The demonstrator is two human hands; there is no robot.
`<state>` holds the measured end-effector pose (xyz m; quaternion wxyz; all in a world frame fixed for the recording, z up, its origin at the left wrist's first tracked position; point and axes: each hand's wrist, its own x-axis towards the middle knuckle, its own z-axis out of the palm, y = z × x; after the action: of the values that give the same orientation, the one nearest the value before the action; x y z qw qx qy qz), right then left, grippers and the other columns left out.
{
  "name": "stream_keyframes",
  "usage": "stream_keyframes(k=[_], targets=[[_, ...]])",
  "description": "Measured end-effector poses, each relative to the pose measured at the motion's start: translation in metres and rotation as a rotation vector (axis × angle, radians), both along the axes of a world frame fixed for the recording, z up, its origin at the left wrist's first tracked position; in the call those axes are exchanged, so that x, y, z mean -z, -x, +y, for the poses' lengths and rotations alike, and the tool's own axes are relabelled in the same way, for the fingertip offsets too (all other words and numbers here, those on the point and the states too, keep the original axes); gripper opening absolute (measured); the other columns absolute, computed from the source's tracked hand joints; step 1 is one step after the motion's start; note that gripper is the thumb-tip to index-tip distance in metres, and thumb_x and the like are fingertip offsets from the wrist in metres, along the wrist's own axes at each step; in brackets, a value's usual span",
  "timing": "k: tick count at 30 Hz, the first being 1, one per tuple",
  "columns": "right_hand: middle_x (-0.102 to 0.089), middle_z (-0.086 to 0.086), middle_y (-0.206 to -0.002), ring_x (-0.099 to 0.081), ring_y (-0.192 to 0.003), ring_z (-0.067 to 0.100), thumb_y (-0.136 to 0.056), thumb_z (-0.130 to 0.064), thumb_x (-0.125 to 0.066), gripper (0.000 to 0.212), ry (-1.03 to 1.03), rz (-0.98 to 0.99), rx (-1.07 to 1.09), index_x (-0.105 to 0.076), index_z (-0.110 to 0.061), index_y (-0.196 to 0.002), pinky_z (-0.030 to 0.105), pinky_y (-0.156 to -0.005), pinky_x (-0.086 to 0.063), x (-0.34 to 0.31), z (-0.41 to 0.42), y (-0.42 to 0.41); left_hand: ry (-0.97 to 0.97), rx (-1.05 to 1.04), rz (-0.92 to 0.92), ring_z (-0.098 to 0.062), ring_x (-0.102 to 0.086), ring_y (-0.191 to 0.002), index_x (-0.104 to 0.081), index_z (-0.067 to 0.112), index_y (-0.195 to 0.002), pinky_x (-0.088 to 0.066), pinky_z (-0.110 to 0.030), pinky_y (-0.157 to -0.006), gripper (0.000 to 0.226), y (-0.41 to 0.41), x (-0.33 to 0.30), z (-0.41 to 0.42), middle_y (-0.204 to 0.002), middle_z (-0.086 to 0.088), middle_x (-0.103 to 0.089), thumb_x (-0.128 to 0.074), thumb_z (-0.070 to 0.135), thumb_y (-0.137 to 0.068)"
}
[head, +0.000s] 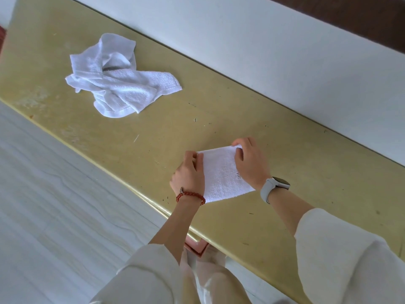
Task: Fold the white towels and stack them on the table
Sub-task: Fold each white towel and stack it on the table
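Toward the left of the yellow surface [153,132] I see a crumpled heap of white towels [116,77], unfolded and well apart from my hands. Moving right, my left hand [189,173], with a red bead bracelet [190,195] at the wrist, pinches the far-left corner of the folded towel [223,175], which lies flat near the surface's front edge. My right hand [249,160], a watch [275,187] on its wrist, curls over the towel's far-right corner and grips it.

I judge the risk to be a skewed fold: if one hand pulls ahead of the other, the edges will not meet and the layers may slide open. The towel also sits close to the edge and could slip off.

I see no containers, only something pink [197,246] half hidden under the surface's edge.
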<state>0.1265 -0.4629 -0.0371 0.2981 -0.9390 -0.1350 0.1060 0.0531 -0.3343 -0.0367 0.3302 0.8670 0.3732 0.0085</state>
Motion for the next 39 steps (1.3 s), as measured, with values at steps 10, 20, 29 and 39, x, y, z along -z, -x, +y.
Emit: stream_keyframes(k=[10,20,29,39], targets=[[-0.052,0.007,-0.116,-0.053,-0.073,0.025,-0.091,-0.005,-0.039,0.023,0.002,-0.003,0.025,-0.054,-0.006,-0.108,0.036,-0.060,-0.044,-0.001,0.002,-0.004,-0.063,-0.012,0.192,-0.027,-0.051,-0.067,-0.049,0.016,-0.094,-0.034,-0.027,-0.061,0.025,-0.015,-0.002,0.002,-0.073,-0.004,-0.059,-0.032,0.034,-0.096],[-0.057,0.010,-0.111,-0.057,-0.083,0.027,-0.081,-0.012,-0.039,0.030,0.267,-0.506,-0.035,-0.058,-0.011,-0.105,0.036,-0.072,-0.044,-0.004,-0.003,0.011,-0.160,0.140,-0.302,-0.024,-0.052,-0.102,-0.055,0.007,-0.111,-0.046,-0.031,-0.072,0.027,0.004,0.010,-0.002,-0.112,-0.009,-0.055,-0.042,0.018,-0.091],[-0.037,0.014,-0.145,-0.033,-0.135,0.023,-0.092,-0.029,-0.024,0.054,0.513,-0.262,-0.271,-0.038,0.000,-0.135,0.057,-0.108,-0.017,0.024,-0.013,0.027,-0.502,0.508,-0.019,-0.024,-0.040,-0.131,-0.041,0.004,-0.135,-0.029,-0.044,-0.107,0.054,0.016,0.032,-0.003,-0.142,-0.009,-0.042,-0.026,0.032,-0.091],[-0.012,0.008,-0.154,0.004,-0.139,0.010,-0.088,-0.039,-0.005,0.067,0.331,-0.103,-0.294,-0.019,-0.007,-0.145,0.049,-0.113,-0.001,0.017,-0.019,0.021,-0.491,0.569,0.068,-0.032,-0.039,-0.131,-0.043,0.006,-0.135,-0.025,-0.058,-0.103,0.057,0.016,0.027,0.003,-0.142,-0.009,-0.042,-0.026,0.037,-0.090]])
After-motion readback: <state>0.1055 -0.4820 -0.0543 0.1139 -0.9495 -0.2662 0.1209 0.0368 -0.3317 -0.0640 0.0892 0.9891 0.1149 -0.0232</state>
